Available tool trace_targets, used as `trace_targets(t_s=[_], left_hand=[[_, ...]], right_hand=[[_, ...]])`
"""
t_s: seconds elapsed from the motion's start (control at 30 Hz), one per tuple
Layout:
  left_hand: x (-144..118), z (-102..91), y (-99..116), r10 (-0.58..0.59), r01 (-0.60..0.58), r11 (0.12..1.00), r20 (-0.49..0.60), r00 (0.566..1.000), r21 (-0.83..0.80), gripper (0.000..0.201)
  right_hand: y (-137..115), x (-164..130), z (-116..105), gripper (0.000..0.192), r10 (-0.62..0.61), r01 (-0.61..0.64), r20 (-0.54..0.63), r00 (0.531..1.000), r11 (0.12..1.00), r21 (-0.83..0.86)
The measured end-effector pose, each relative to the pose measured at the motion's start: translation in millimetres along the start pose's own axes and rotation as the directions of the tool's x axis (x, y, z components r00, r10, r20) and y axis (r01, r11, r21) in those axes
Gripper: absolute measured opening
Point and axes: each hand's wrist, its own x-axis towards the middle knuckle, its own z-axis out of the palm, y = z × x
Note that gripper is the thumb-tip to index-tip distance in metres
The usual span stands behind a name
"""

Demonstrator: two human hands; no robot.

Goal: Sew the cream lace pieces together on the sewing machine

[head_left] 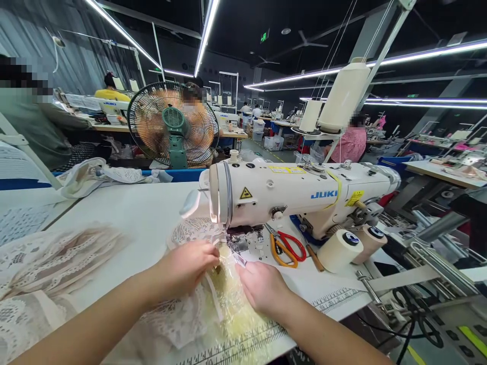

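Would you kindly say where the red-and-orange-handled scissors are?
In the head view, the scissors lie right of centre, beyond the right hand and left of the cream thread cone.

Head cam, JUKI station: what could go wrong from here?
1. Finger injury: the left hand and right hand are both close to the needle area of the JUKI sewing machine; a slip could bring a finger under it.
2. Caught fold: lace fabric lies loosely beside that area, so a stray fold might get stitched in.
3. Snag: the scissors with red and orange handles lie near the right hand; a nudge could shift them toward the work.
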Motion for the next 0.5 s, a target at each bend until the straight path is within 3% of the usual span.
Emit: trace_targets(t_s=[0.13,0.23,0.33,0.43,0.5], left_hand=[[-6.8,-9.2,19.0,-0.081,0.094,0.994,0.203,0.976,-0.053,0.013],[-1.7,-15.1,22.1,-0.185,0.215,0.926,0.123,0.975,-0.311,0.015],[6.1,-18.9,18.8,-0.26,0.235,0.808,0.03,0.965,-0.541,0.023],[13.1,-16.8,16.9,-0.316,0.251,0.805,-0.029,0.948,-0.538,0.028],[16.1,-11.8,17.4,-0.341,0.276,0.824,-0.044,0.939,-0.495,0.029]], right_hand=[[0.1,-0.1,-6.2,0.035,0.025,-0.025,0.003,1.0,1.0,-0.005],[-3.8,-4.7,-16.6,0.03,0.101,-0.094,-0.076,0.992,0.991,0.091],[-20.3,-14.1,-22.8,0.037,0.241,-0.137,-0.232,0.942,0.911,0.39],[-47.0,-22.0,-20.1,0.055,0.218,-0.054,-0.206,0.954,0.802,0.595],[-61.9,-23.2,-16.3,0.05,0.128,-0.022,-0.142,0.981,0.814,0.581]])
